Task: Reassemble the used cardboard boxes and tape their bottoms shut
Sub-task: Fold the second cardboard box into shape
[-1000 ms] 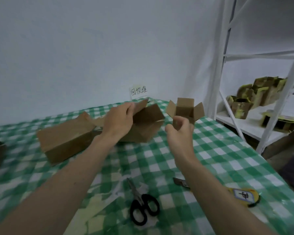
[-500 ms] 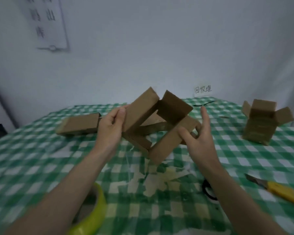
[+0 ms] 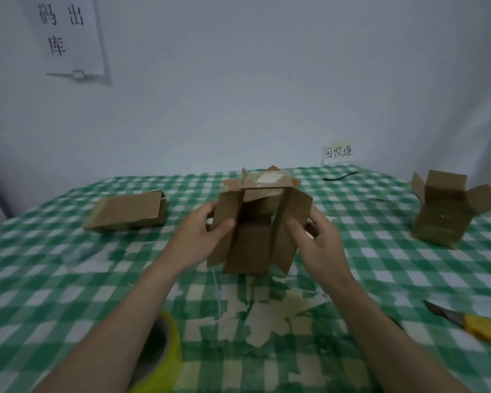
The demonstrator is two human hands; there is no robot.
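A brown cardboard box (image 3: 250, 245) stands squared up at the middle of the green checked table (image 3: 68, 279), its flaps hanging toward me and an old tape patch on its far top flap. My left hand (image 3: 201, 239) grips its left side, thumb on the front of the left flap. My right hand (image 3: 315, 239) grips the right side, thumb against the right flap. A flattened box (image 3: 128, 211) lies to the left. An assembled box (image 3: 445, 214) with open top flaps stands at the right. A yellow-green tape roll (image 3: 159, 353) sits by my left forearm.
A yellow utility knife (image 3: 474, 324) lies near the right edge, blade out. Scraps of peeled tape (image 3: 267, 313) litter the cloth in front of the box. A small paper label (image 3: 338, 152) and a large paper sign (image 3: 68, 35) hang on the white wall behind.
The box I picked up has gone from a tilted, half-collapsed shape to an upright squared one. Both hands now clasp its sides. My view swung left, away from the shelf.
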